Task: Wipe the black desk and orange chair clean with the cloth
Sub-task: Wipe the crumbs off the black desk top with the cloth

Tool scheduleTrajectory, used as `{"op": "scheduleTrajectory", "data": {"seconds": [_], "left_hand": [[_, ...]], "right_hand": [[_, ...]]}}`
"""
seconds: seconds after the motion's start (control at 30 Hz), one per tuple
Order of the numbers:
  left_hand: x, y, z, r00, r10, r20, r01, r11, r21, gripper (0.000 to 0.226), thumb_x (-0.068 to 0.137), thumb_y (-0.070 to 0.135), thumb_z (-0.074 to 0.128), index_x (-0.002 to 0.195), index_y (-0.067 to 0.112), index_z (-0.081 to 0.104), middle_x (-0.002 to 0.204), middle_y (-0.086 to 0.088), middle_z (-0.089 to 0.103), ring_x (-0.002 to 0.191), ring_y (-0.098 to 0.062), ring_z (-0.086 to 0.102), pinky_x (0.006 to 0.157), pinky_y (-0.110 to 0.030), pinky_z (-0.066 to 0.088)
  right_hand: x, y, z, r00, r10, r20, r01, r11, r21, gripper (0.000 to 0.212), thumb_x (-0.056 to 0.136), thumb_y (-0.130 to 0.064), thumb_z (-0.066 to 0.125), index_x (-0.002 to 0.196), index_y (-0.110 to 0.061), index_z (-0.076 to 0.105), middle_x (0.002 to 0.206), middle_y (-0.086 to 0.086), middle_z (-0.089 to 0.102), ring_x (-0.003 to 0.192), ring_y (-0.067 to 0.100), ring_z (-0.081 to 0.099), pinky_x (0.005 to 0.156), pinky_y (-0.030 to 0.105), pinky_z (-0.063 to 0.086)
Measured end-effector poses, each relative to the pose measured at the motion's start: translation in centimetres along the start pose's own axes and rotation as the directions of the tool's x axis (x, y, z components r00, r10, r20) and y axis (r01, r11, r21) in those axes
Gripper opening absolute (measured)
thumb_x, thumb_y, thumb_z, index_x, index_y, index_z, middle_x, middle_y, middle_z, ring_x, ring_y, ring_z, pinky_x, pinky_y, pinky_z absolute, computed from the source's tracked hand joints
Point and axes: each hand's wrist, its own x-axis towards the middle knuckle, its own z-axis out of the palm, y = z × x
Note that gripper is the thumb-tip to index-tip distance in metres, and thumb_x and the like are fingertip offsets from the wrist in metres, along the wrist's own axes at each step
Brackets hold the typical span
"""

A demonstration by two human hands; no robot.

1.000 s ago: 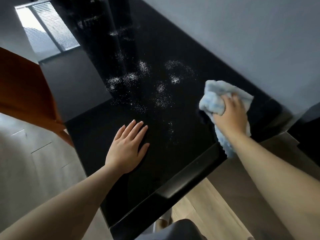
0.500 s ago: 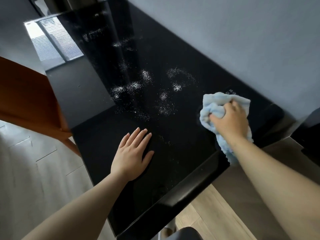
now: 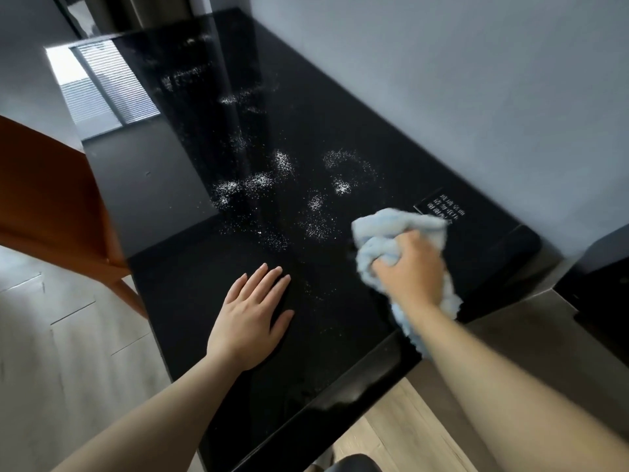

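Since the earlier frames the cloth has been carried leftward across the black desk, away from the wall and nearer the white specks, and a small label with white characters has been uncovered at its far right edge. The pale blue cloth is bunched and pressed onto the glossy top near the right end, its lower part trailing over the desk's near edge. It is gripped by the right hand, whose fingers are curled tightly into the fabric. The left hand is laid flat on the desk to the left of the cloth, well apart from it, with fingers straight and slightly spread and nothing held. Patches of white powder are scattered over the middle of the desk, just beyond both hands, with fainter traces farther off. A window is reflected in the far left part of the top. The orange chair is seen at the left, beside the desk's left edge. A grey wall runs along the right side, and pale wooden flooring lies below at the near left.
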Motion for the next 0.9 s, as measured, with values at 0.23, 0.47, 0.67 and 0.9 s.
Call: {"op": "scheduleTrajectory", "data": {"seconds": [0.23, 0.47, 0.67, 0.9], "left_hand": [[-0.1, 0.2, -0.2, 1.000, -0.009, 0.015, 0.009, 1.000, 0.017, 0.065, 0.089, 0.053, 0.020, 0.140, 0.019, 0.043, 0.148, 0.002, 0.038, 0.142, -0.019, 0.023, 0.116, -0.034, 0.009], [0.0, 0.2, -0.4, 1.000, -0.003, 0.014, 0.002, 0.999, 0.046, 0.060, 0.090, 0.048, 0.029, 0.133, 0.014, 0.052, 0.140, -0.002, 0.049, 0.136, -0.024, 0.037, 0.112, -0.041, 0.023], [0.0, 0.2, -0.5, 0.999, -0.006, 0.035, 0.005, 0.999, 0.053, 0.060, 0.090, 0.048, 0.028, 0.134, 0.015, 0.052, 0.141, -0.002, 0.048, 0.136, -0.024, 0.036, 0.112, -0.041, 0.021], [0.0, 0.1, -0.3, 1.000, -0.004, 0.020, 0.004, 0.999, 0.036, 0.060, 0.090, 0.049, 0.028, 0.134, 0.016, 0.052, 0.141, -0.001, 0.048, 0.137, -0.023, 0.035, 0.112, -0.040, 0.024]], "right_hand": [[-0.1, 0.8, -0.8, 0.960, -0.273, 0.066, 0.272, 0.962, 0.013, 0.016, 0.075, -0.027, 0.051, 0.074, -0.013, 0.060, 0.081, 0.005, 0.062, 0.079, 0.026, 0.058, 0.065, 0.038, 0.046], [-2.1, -1.0, 0.6, 0.979, -0.197, 0.048, 0.199, 0.980, -0.030, 0.019, 0.072, -0.029, 0.048, 0.071, -0.016, 0.062, 0.079, 0.000, 0.060, 0.080, 0.022, 0.057, 0.068, 0.039, 0.047], [0.6, 1.5, -1.3, 0.973, -0.219, 0.067, 0.222, 0.975, -0.027, 0.016, 0.075, -0.026, 0.049, 0.072, -0.016, 0.061, 0.077, 0.002, 0.062, 0.076, 0.026, 0.060, 0.061, 0.038, 0.049], [-2.9, -0.9, 0.5, 0.960, -0.279, -0.031, 0.281, 0.953, 0.111, 0.014, 0.076, -0.029, 0.058, 0.069, -0.018, 0.053, 0.080, -0.003, 0.060, 0.079, 0.020, 0.054, 0.067, 0.035, 0.045]]}}
